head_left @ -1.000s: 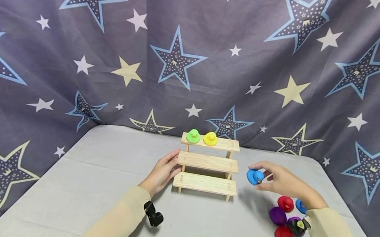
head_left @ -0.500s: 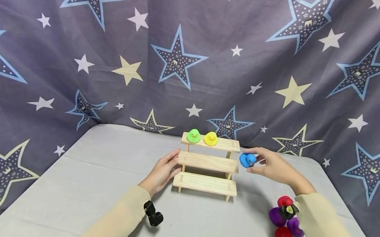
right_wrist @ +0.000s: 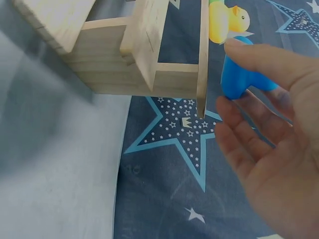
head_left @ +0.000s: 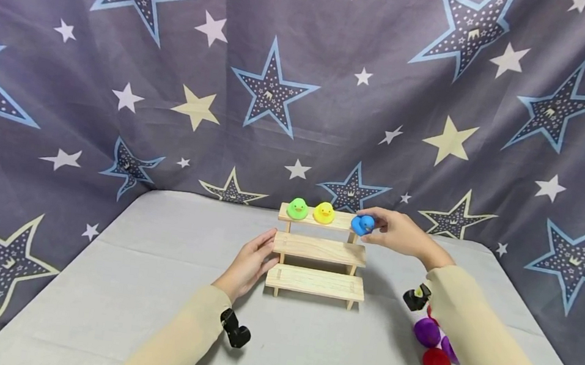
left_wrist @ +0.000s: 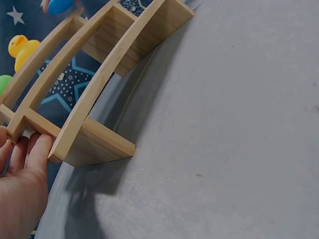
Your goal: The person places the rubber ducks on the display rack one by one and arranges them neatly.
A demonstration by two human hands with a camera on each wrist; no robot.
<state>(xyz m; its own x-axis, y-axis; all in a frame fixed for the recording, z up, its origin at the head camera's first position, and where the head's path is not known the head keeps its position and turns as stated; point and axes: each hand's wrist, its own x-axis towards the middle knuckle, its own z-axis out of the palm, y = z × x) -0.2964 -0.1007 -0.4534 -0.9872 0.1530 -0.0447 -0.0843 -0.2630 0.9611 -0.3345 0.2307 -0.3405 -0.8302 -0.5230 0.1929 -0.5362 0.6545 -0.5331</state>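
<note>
In the head view, a three-tier wooden display stand [head_left: 320, 249] stands on the grey cloth. A green rubber duck [head_left: 297, 209] and a yellow rubber duck [head_left: 324, 213] sit on its top tier. My right hand [head_left: 398, 232] pinches a blue rubber duck [head_left: 363, 224] at the right end of that tier. Whether the duck's base touches the wood cannot be told. In the right wrist view, the thumb lies over the blue duck [right_wrist: 238, 72], beside the yellow one. At the stand's left side, my left hand [head_left: 249, 265] rests its fingers against the wood.
Several more ducks lie on the table at right, among them a red one [head_left: 437, 364] and a purple one [head_left: 427, 332], partly hidden by my right sleeve [head_left: 482, 343]. A star-patterned cloth [head_left: 174, 68] hangs behind the table [head_left: 163, 239].
My right hand has carried the blue duck left and away from me, from beside the stand to the top tier's right end. The left hand stays at the stand.
</note>
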